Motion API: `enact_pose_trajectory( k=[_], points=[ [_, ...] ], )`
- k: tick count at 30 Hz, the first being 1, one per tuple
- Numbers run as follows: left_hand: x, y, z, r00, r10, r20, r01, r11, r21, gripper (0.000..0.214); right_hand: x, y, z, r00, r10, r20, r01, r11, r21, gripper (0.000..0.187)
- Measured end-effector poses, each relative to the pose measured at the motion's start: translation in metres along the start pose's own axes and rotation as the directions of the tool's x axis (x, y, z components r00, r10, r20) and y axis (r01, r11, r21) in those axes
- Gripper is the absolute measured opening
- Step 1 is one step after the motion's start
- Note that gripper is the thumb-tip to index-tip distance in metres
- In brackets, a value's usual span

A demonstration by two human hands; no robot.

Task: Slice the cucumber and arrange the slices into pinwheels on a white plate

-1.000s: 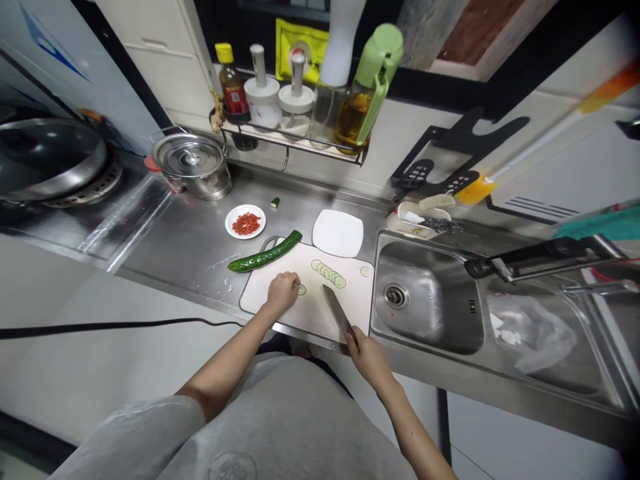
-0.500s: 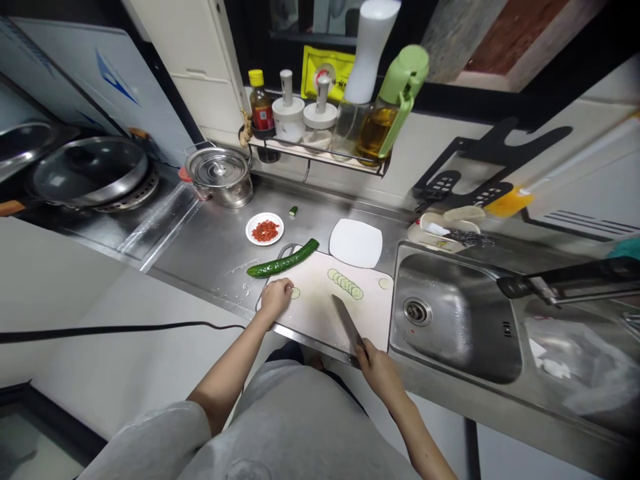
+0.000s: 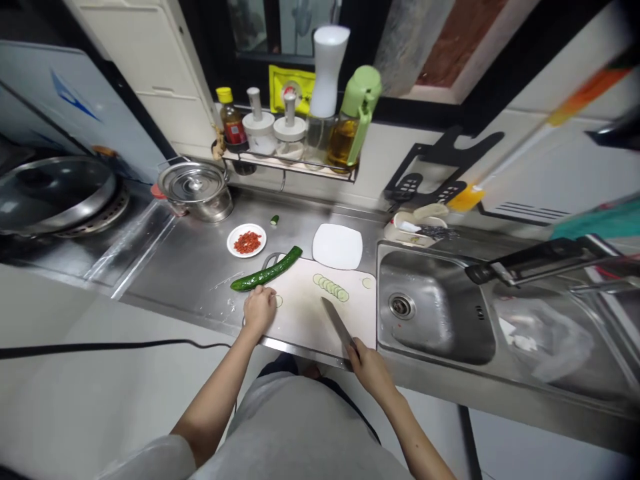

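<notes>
On a pale cutting board [image 3: 295,330] lies a row of thin cucumber slices [image 3: 331,287], with single slices near the right corner and beside my left hand. A whole green cucumber [image 3: 270,272] rests across the board's upper left edge. My left hand [image 3: 259,311] is at the cucumber's near side, seeming to touch it. Its fingers are bent and partly hidden, so I cannot see whether they grip. My right hand [image 3: 367,365] is wrapped round the handle of a kitchen knife [image 3: 338,321], its blade pointing up and left over the board below the sliced row.
Behind the board stand a white square plate [image 3: 337,247] and a small plate of chopped red pieces [image 3: 247,242]. A cucumber end [image 3: 275,219] lies farther back. The sink [image 3: 440,300] borders the board's right side; a lidded pot [image 3: 195,190] stands left, under the condiment shelf [image 3: 295,167].
My left hand has moved from beside the loose slice up and left to the cucumber. The knife stays about where it was over the board. The camera view has shifted.
</notes>
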State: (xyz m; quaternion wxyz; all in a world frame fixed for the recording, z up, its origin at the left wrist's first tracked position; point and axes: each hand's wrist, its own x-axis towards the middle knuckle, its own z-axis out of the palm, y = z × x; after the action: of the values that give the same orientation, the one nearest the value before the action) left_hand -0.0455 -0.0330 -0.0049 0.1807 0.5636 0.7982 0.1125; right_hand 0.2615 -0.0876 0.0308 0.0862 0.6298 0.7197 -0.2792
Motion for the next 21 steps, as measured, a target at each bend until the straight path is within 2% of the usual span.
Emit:
enact_pose_trajectory(
  k=[2,4,8,11,15,21],
  points=[
    [0.0,0.008,0.003,0.997,0.032,-0.071,-0.036,0.997,-0.066,0.023,0.0,0.006,0.001,0.998,0.038,-0.04,-0.038,0.999,0.01,0.034],
    [-0.001,0.025,0.009,0.991,0.106,-0.085,-0.117,0.982,-0.15,0.026,0.002,0.014,0.0,0.992,0.095,-0.086,-0.092,0.995,0.038,0.034],
    [-0.004,0.077,0.034,0.949,0.313,-0.028,-0.31,0.917,-0.251,0.027,0.006,0.029,-0.006,0.96,0.216,-0.18,-0.199,0.974,0.109,0.038],
    [-0.004,0.117,0.054,0.906,0.422,0.044,-0.402,0.886,-0.231,0.03,0.008,0.036,-0.01,0.937,0.263,-0.229,-0.231,0.96,0.158,0.041],
    [0.002,0.149,0.067,0.886,0.435,0.162,-0.425,0.9,-0.092,0.029,0.008,0.042,-0.01,0.918,0.299,-0.261,-0.252,0.947,0.201,0.043],
    [0.01,0.162,0.073,0.892,0.398,0.213,-0.408,0.913,0.003,0.022,0.003,0.049,-0.001,0.922,0.268,-0.279,-0.197,0.946,0.259,0.041]
  ],
)
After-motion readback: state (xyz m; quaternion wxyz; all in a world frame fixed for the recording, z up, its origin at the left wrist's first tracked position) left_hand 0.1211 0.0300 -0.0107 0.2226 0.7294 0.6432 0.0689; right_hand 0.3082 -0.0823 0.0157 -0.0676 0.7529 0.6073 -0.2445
